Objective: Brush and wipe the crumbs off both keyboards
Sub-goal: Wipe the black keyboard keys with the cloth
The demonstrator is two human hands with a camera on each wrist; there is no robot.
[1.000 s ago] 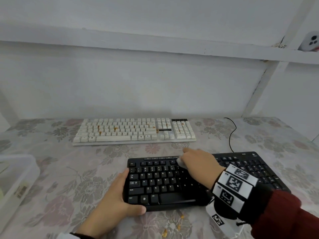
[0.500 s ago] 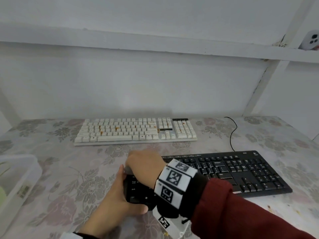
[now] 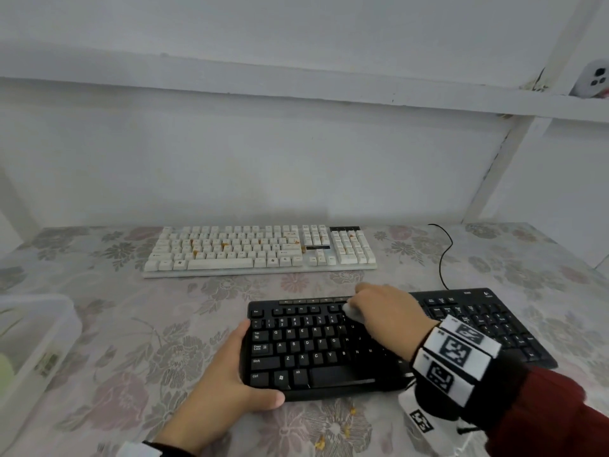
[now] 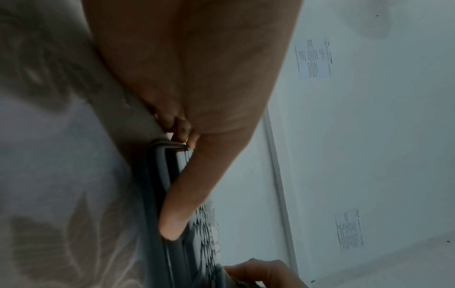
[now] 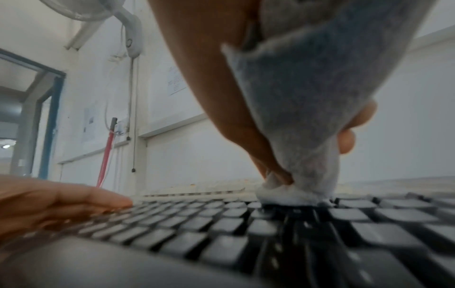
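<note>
A black keyboard (image 3: 306,351) lies near me on the flowered tablecloth. My left hand (image 3: 237,367) grips its left front corner, thumb along the front edge (image 4: 157,194). My right hand (image 3: 385,315) pinches a white cloth (image 3: 351,311) and presses it onto the upper key rows near the middle; the right wrist view shows the cloth (image 5: 307,117) bunched on the keys (image 5: 221,233). A white keyboard (image 3: 260,249) lies further back, with orange crumbs (image 3: 225,245) among its keys.
Loose crumbs (image 3: 346,430) lie on the tablecloth in front of the black keyboard. A clear plastic box (image 3: 33,341) stands at the left edge. A black cable (image 3: 443,255) runs back from the black keyboard. A wall and a shelf beam close off the back.
My right hand swept the cloth to the keyboard's left end, then back right to the upper middle keys. The left hand kept its hold on the corner.
</note>
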